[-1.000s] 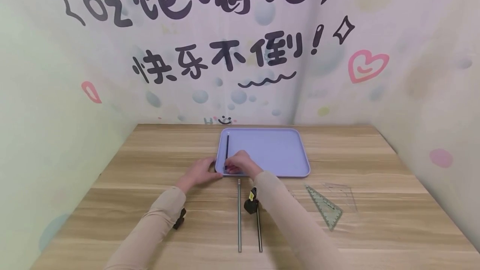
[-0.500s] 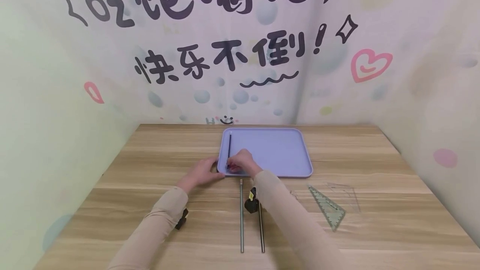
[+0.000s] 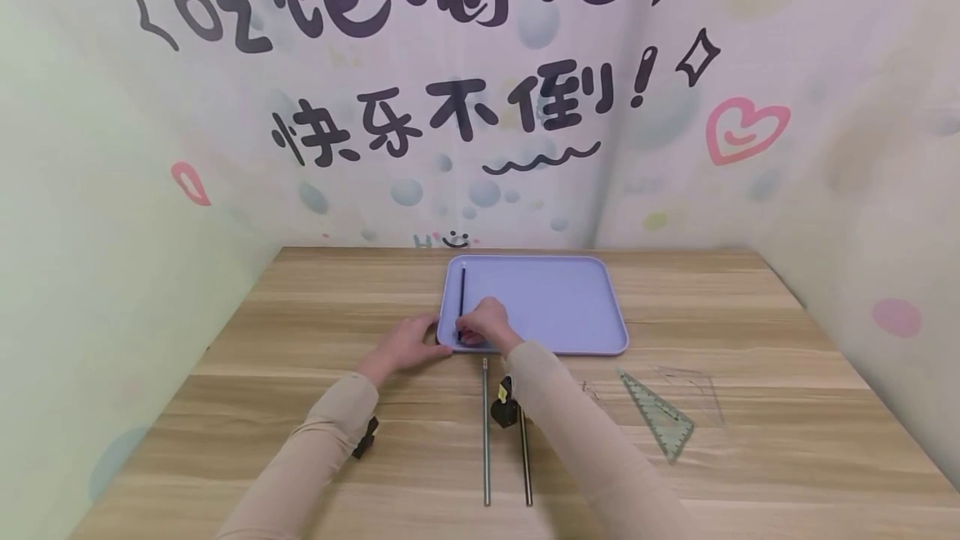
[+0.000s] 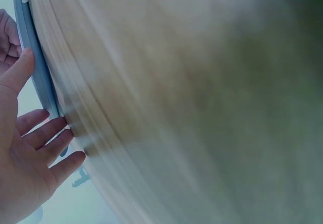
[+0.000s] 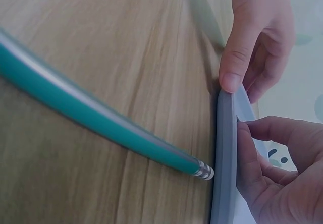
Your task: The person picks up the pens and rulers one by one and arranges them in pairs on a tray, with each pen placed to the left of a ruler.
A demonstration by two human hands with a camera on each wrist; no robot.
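A lavender tray (image 3: 547,307) lies at the back middle of the table. Along its left side lies a black pencil (image 3: 462,290), pointing away from me. My right hand (image 3: 486,322) pinches the near end of this pencil between thumb and fingers, just inside the front rim; its tip is hidden by the fingers. At the tray's front left corner rests my left hand (image 3: 405,346), thumb on the front rim. The left wrist view has the left hand (image 4: 30,168) with fingers spread and nearly straight, fingertips along the tray's edge.
In front of the tray lie a green pencil (image 3: 487,440) with an eraser end and a dark pencil (image 3: 527,465), partly under the right wrist's black camera (image 3: 504,407). A greenish set square (image 3: 660,419) and a clear one (image 3: 701,390) lie to the right. A printed cloth hangs behind.
The head view has shifted slightly. Both hands stay at the tray, the right one still on the black pencil.
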